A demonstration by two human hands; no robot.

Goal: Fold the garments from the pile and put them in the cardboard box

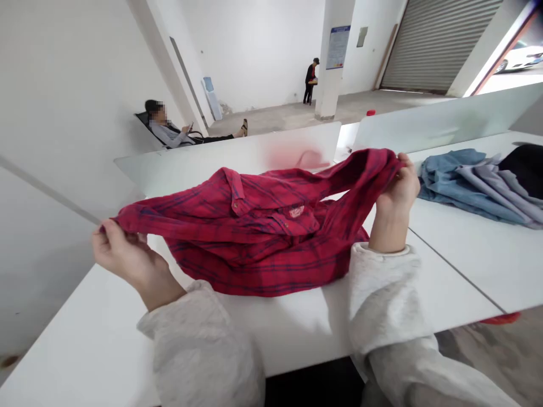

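A red plaid shirt (263,243) with dark blue lines is stretched between my two hands over the white table (288,333). My left hand (127,254) pinches its left end, with fingers closed on the cloth. At the other side my right hand (399,186) grips a raised, bunched part of the shirt. A buttoned tab and a pale printed label show near the middle of the cloth. The lower folds hang down to the tabletop; whether they rest on it fully is hard to tell.
To the right lie a blue garment (453,181), a greyish-lilac garment (500,183) and a black one (526,167). A frosted divider (237,150) runs along the table's far edge. Beyond it, one person (169,127) reclines and another (311,79) stands by a pillar.
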